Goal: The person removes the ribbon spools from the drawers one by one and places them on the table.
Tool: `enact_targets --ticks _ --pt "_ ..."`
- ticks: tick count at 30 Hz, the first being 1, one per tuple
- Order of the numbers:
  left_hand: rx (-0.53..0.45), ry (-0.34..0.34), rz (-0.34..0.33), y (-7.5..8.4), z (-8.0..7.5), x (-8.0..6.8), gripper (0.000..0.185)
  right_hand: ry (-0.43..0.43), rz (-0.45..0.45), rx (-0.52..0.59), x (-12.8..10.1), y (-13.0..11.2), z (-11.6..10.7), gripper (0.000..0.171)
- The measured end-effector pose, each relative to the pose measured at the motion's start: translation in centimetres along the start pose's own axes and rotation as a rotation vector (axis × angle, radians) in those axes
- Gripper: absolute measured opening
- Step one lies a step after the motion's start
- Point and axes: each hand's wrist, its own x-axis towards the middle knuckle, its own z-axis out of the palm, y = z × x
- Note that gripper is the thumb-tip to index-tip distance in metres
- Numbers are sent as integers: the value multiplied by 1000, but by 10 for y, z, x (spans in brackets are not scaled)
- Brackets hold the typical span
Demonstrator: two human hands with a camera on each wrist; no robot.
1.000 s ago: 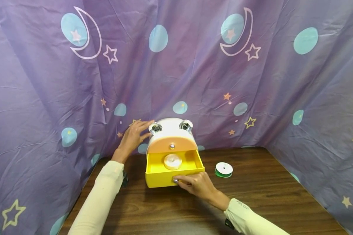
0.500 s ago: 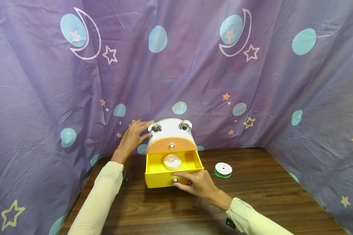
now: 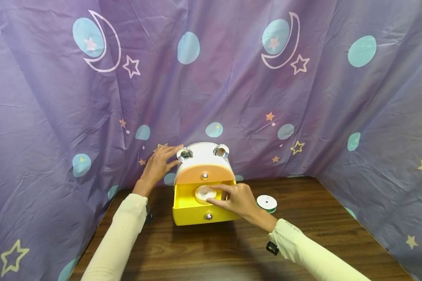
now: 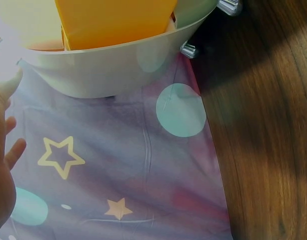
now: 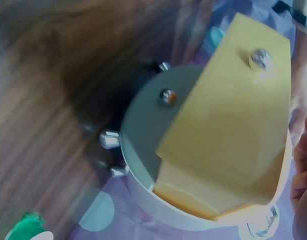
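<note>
A small frog-like drawer cabinet (image 3: 204, 156) has a white domed top, shiny eye-like rings and an orange upper drawer front (image 3: 190, 173). Below that, a yellow drawer (image 3: 188, 216) is pulled out, its round silver knob (image 3: 209, 216) uncovered. A pale ribbon roll (image 3: 203, 192) lies flat in the drawer. My right hand (image 3: 240, 200) reaches over the drawer's right side, thumb and forefinger spread at the roll's right edge; no firm grip shows. My left hand (image 3: 158, 163) rests its extended fingertips by the cabinet's left eye ring (image 3: 185, 154). In the left wrist view, part of that hand (image 4: 3, 155) appears.
A white-topped spool with green ribbon (image 3: 267, 203) lies on the wooden table (image 3: 302, 226) right of the cabinet. Purple patterned cloth (image 3: 232, 89) hangs behind and at both sides. In the right wrist view, a grey-green lower front (image 5: 143, 125) shows beneath the drawer.
My right hand has let go of the drawer knob and moved up and inward to the ribbon roll. The drawer stays pulled out, and the left hand stays in place.
</note>
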Motion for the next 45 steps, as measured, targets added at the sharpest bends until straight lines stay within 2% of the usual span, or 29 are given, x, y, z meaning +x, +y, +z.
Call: enact_targets --ticks 4,6,14,19,23,29,35,39,45 --pt "0 7 11 0 0 -1 66 -112 122 -34 9 8 3 40" --pt "2 15 20 0 0 -2 65 -163 155 -46 11 12 7 41" --pt "14 24 32 0 1 -4 65 -362 239 -38 16 22 20 48" --pt "16 20 13 -1 -1 -3 64 -456 256 -26 26 24 25 43" --pt "6 20 26 -2 -1 -2 64 -486 227 -54 31 26 31 53" --pt "-18 24 41 -2 2 -4 66 -493 129 -150 29 24 42 63" --pt "-14 33 39 -1 3 -4 67 -518 163 -227 29 23 46 61" --pt "0 37 47 -1 2 -2 67 -511 150 -267 31 23 48 56" --pt "10 43 51 -3 2 -2 66 -552 178 -271 33 24 50 63"
